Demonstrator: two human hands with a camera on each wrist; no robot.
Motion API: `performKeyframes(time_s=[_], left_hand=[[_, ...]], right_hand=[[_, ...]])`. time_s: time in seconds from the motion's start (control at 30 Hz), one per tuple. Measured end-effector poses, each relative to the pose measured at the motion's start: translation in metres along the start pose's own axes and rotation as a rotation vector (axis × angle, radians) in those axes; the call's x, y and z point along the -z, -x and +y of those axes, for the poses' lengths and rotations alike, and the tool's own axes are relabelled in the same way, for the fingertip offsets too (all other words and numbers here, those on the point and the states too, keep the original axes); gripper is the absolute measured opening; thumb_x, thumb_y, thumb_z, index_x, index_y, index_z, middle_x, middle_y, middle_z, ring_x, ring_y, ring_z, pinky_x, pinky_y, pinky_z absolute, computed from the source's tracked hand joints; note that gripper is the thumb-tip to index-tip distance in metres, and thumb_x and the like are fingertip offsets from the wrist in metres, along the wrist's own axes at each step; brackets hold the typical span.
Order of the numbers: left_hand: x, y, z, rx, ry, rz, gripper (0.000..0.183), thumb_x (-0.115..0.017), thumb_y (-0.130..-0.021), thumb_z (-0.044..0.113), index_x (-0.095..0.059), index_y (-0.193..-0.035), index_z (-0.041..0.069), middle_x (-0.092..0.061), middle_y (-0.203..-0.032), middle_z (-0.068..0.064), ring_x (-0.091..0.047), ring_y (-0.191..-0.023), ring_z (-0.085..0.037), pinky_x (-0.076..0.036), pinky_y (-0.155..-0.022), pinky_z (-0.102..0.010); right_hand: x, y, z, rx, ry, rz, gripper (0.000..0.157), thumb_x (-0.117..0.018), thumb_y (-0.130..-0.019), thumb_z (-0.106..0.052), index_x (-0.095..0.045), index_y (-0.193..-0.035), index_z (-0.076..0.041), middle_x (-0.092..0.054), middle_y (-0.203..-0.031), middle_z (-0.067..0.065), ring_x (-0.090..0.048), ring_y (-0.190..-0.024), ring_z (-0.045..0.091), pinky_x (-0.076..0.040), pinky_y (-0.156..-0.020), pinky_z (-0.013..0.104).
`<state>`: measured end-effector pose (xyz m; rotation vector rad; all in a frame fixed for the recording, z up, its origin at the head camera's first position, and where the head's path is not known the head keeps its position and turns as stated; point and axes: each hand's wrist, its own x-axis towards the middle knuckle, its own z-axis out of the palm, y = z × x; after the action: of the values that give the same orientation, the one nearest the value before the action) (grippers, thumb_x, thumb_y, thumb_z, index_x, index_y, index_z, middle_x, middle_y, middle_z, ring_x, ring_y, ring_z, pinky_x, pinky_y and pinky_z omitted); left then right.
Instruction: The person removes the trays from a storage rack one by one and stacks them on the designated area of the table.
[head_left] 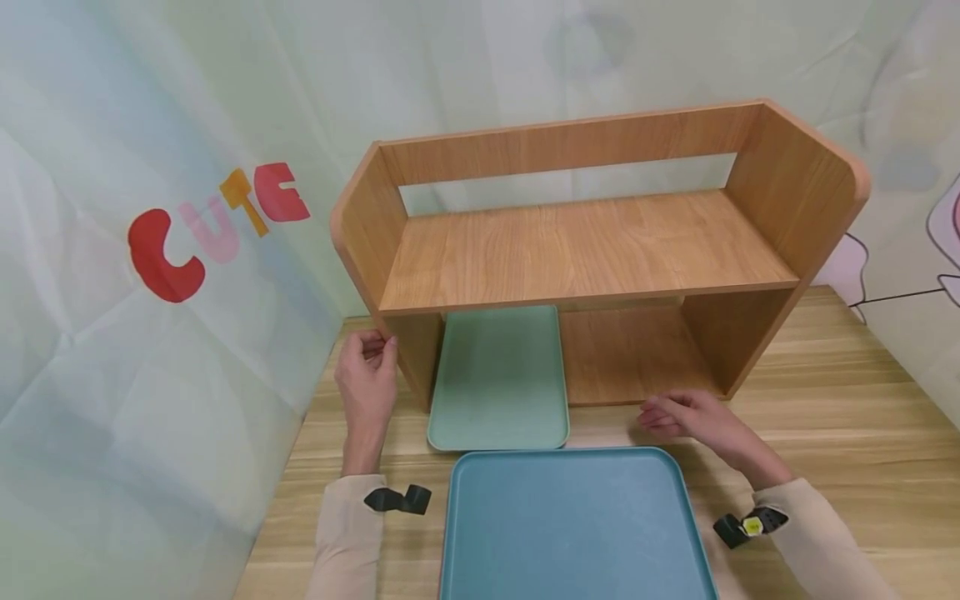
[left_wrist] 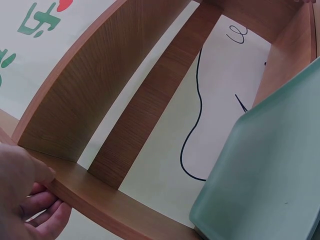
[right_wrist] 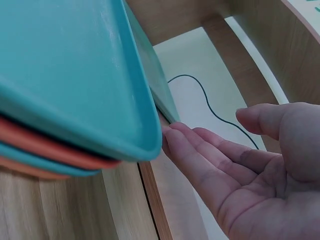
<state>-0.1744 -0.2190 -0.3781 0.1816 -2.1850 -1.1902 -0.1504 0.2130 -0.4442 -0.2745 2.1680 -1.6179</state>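
A two-tier wooden shelf [head_left: 588, 250] stands on the table. My left hand [head_left: 367, 375] pinches the front edge of its left side panel [left_wrist: 95, 200], thumb on one face and curled fingers at the other. A light green tray [head_left: 498, 379] lies in the left part of the lower tier, its front end sticking out past the shelf. In front is a blue tray [head_left: 573, 525], uppermost in a stack. My right hand [head_left: 693, 417] hovers by the shelf's lower front edge, right of the green tray. Its fingers [right_wrist: 200, 175] are extended and hold nothing.
Beneath the blue tray, the right wrist view shows an orange-red tray [right_wrist: 50, 145] and more stacked trays. The wood-grain table [head_left: 847, 433] extends to the right. A printed cloth backdrop [head_left: 187, 375] hangs at the left and behind the shelf.
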Motion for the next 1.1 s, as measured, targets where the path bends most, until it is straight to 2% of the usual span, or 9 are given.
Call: performKeyframes(time_s=[0.13,0.37,0.6,0.83,1.1], left_hand=[[0.001,0.001,0.001,0.003,0.01,-0.001,0.019,-0.061,-0.092,0.012,-0.058,-0.102,-0.004,-0.062,-0.1,-0.016,-0.062,-0.09,-0.021,-0.054,-0.075,-0.02],[0.005,0.003,0.001,0.01,0.006,-0.006,0.019,-0.061,-0.092,0.012,-0.058,-0.102,-0.003,-0.062,-0.1,-0.015,-0.062,-0.09,-0.02,-0.053,-0.075,-0.019],[0.007,0.004,0.001,0.021,0.011,0.002,0.019,-0.061,-0.092,0.013,-0.058,-0.102,-0.003,-0.062,-0.1,-0.015,-0.062,-0.091,-0.02,-0.056,-0.079,-0.031],[0.006,0.003,0.0,0.026,0.026,0.004,0.019,-0.062,-0.091,0.012,-0.058,-0.102,-0.003,-0.061,-0.1,-0.015,-0.061,-0.091,-0.02,-0.054,-0.077,-0.023],[0.001,0.0,0.001,0.038,0.064,-0.019,0.019,-0.06,-0.092,0.009,-0.057,-0.103,-0.005,-0.06,-0.102,-0.018,-0.061,-0.093,-0.024,-0.054,-0.082,-0.033]], right_hand=[[-0.005,-0.004,-0.001,0.009,-0.01,-0.004,0.053,-0.046,-0.101,-0.03,-0.048,-0.125,0.016,-0.063,-0.114,0.028,-0.066,-0.104,0.032,-0.055,-0.086,0.037],[-0.016,-0.013,0.003,0.011,-0.054,-0.016,0.051,-0.046,-0.101,-0.027,-0.048,-0.122,0.02,-0.062,-0.114,0.032,-0.065,-0.104,0.034,-0.054,-0.088,0.04],[-0.021,-0.021,0.0,-0.001,-0.014,-0.04,0.053,-0.048,-0.1,-0.032,-0.052,-0.121,0.016,-0.065,-0.113,0.027,-0.066,-0.104,0.031,-0.054,-0.089,0.039],[-0.03,-0.036,-0.008,-0.041,-0.056,-0.056,0.05,-0.049,-0.1,-0.028,-0.051,-0.121,0.017,-0.064,-0.112,0.029,-0.067,-0.1,0.029,-0.054,-0.089,0.041],[-0.041,-0.056,-0.013,-0.084,-0.074,-0.102,0.045,-0.047,-0.1,-0.021,-0.05,-0.123,0.017,-0.064,-0.112,0.029,-0.068,-0.098,0.027,-0.053,-0.089,0.041]])
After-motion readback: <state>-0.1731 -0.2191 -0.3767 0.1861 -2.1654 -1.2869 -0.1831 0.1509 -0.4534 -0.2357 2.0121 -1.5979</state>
